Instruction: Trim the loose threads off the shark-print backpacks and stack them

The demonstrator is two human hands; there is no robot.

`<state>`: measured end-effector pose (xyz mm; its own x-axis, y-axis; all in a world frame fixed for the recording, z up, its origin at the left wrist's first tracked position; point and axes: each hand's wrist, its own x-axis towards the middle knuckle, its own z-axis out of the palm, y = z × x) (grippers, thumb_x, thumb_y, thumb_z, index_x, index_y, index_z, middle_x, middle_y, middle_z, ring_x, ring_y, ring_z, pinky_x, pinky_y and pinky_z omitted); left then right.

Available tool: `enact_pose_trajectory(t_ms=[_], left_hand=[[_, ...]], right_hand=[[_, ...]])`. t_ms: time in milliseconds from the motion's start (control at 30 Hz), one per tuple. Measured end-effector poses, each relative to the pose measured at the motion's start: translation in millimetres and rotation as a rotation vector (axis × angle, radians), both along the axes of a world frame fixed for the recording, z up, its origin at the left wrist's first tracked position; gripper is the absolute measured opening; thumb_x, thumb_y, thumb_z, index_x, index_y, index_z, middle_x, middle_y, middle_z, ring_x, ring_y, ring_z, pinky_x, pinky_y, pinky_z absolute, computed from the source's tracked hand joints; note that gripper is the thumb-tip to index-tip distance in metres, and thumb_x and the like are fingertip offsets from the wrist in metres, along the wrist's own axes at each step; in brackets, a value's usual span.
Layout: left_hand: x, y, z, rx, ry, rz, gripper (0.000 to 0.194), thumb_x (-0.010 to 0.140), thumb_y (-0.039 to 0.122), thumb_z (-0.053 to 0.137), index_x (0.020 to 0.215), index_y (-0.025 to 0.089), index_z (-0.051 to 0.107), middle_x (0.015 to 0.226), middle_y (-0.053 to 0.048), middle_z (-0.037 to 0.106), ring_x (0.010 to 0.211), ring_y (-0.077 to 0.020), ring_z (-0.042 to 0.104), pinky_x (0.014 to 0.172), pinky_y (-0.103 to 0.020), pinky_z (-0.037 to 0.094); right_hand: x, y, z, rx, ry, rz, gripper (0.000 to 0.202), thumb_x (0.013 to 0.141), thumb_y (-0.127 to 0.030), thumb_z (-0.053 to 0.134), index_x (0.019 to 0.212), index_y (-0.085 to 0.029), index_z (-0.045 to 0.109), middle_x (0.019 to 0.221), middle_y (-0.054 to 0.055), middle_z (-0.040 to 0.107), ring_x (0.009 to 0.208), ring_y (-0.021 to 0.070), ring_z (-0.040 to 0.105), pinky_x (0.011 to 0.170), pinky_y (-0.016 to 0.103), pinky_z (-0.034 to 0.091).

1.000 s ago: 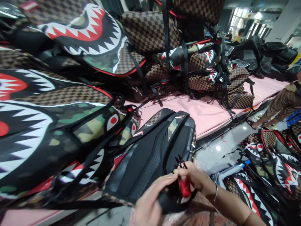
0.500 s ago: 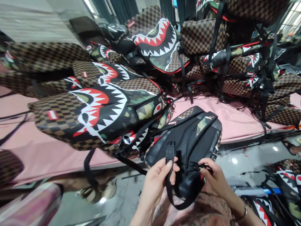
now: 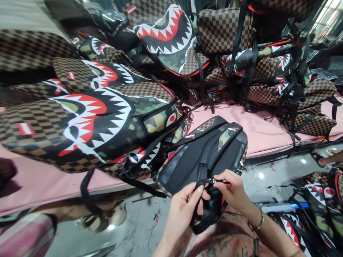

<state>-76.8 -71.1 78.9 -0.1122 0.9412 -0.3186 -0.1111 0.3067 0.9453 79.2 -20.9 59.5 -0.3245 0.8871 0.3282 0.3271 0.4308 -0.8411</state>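
While my left hand pinches a black webbing strap, my right hand grips small snips against it.
Beneath the strap, a black-backed backpack lies straps-up at the near edge of the pink-covered table; shark-mouth backpacks crowd the left and far side. Glossy grey floor shows at right, bright windows far right. Red-and-white labels mark the checkered panels, their writing unreadable.

Patterned backpacks lie heaped along a long pink-topped table.
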Motion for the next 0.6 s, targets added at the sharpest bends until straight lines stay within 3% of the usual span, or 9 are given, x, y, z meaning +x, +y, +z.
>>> enact_pose_trajectory(t_ms=[100,233,333,467,533,600], left_hand=[[2,3,1.7,0.012,-0.047,0.003,0.025,0.074,0.039,0.060,0.069,0.015,0.062,0.051,0.001,0.056,0.038,-0.0057,0.041,0.042,-0.018,0.033],[4,5,3.1,-0.006,-0.045,-0.046,0.025,0.076,0.037,0.060,0.065,0.014,0.062,0.040,0.003,0.049,0.037,-0.0063,0.042,0.040,-0.016,0.032],[4,4,1.9,-0.064,-0.391,-0.044,0.020,0.071,0.034,0.066,0.070,0.015,0.061,0.042,0.005,0.049,0.030,-0.0024,0.034,0.032,-0.013,0.026],[8,5,-3.6,-0.177,-0.994,-0.173,0.017,0.066,0.027,0.071,0.065,0.014,0.059,0.039,0.010,0.036,0.024,0.0033,0.012,0.024,-0.010,0.017],[13,6,-5.4,-0.234,-1.116,-0.265,0.017,0.065,0.025,0.071,0.063,0.013,0.059,0.039,0.011,0.035,0.023,0.0041,0.010,0.023,-0.009,0.016],[18,7,-5.4,-0.262,-1.077,-0.284,0.017,0.067,0.027,0.070,0.072,0.013,0.062,0.041,0.008,0.042,0.022,0.0029,0.020,0.023,-0.009,0.022]], right_hand=[[2,0,-4.5,-0.050,0.051,-0.032,0.013,0.082,-0.031,0.055,0.083,-0.020,0.061,0.073,0.002,0.063,0.066,0.0150,0.057,0.060,0.026,0.043],[5,1,-5.5,-0.012,0.024,0.035,0.015,0.080,-0.034,0.057,0.085,-0.020,0.063,0.074,0.003,0.063,0.066,0.0156,0.057,0.060,0.027,0.042],[5,4,-9.2,-0.115,0.156,-0.005,0.014,0.080,-0.034,0.057,0.079,-0.021,0.062,0.073,0.002,0.062,0.065,0.0147,0.056,0.060,0.026,0.042],[-3,10,-16.9,-0.478,0.417,-0.039,0.022,0.077,-0.038,0.056,0.088,-0.020,0.058,0.068,-0.002,0.054,0.055,0.0102,0.046,0.050,0.021,0.037],[-9,13,-17.5,-0.610,0.489,0.039,0.025,0.071,-0.039,0.061,0.085,-0.018,0.057,0.060,-0.005,0.045,0.048,0.0075,0.036,0.045,0.019,0.031],[-14,17,-14.8,-0.646,0.527,0.035,0.025,0.065,-0.038,0.065,0.070,-0.017,0.052,0.055,-0.007,0.037,0.047,0.0062,0.030,0.043,0.019,0.027]])
